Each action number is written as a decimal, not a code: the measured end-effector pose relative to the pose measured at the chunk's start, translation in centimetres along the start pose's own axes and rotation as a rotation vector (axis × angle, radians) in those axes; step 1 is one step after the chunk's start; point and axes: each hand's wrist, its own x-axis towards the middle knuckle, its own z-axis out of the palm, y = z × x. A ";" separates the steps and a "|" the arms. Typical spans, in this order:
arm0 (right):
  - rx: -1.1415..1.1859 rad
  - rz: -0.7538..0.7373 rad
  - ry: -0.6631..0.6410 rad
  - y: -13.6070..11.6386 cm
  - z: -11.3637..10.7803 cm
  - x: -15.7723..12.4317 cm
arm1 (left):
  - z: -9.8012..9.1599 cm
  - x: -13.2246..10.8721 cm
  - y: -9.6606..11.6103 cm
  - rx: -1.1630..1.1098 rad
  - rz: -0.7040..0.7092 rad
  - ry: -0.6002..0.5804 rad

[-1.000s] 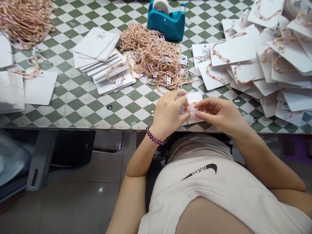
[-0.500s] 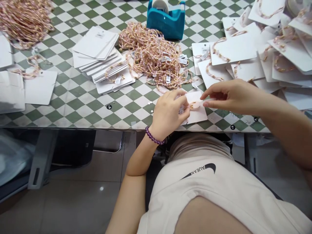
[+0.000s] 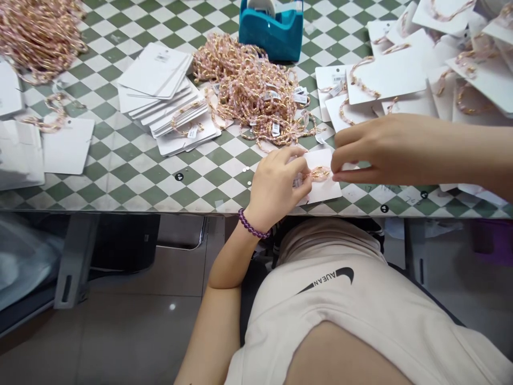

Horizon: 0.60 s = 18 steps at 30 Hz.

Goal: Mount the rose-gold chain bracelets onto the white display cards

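Observation:
My left hand [image 3: 276, 187] grips the left edge of a white display card [image 3: 325, 188] near the table's front edge. A pink-and-gold beaded bracelet [image 3: 319, 173] lies across the card, its left end hidden behind my left fingers. My right hand [image 3: 374, 149] comes in from the right, its curled fingers at the card's right edge and touching the bracelet's end. Whether those fingers pinch anything is hidden. A purple bead bracelet [image 3: 251, 224] circles my left wrist.
A tangled pile of tagged beaded bracelets [image 3: 250, 88] and a stack of blank cards [image 3: 160, 91] lie beyond my hands on the checkered tabletop [image 3: 224, 166]. Carded bracelets [image 3: 385, 75] spread at the right. A teal tape dispenser [image 3: 272, 32] stands at the back.
My right hand has moved from over the card out to its right edge, with the arm now stretched across the table. My left hand has stayed on the card.

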 end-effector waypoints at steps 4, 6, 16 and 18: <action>-0.039 -0.115 -0.025 -0.5 0.6 1.5 | -0.1 0.1 0.1 0.005 -0.008 -0.005; -0.096 -0.148 -0.052 -0.7 1.0 2.2 | -0.1 0.1 0.1 0.010 -0.012 -0.017; -0.037 -0.266 -0.033 0.2 1.5 2.3 | -0.2 0.0 0.0 -0.010 -0.019 -0.049; -0.017 -0.242 0.009 0.4 2.2 2.0 | -0.2 0.0 0.0 -0.014 -0.023 -0.047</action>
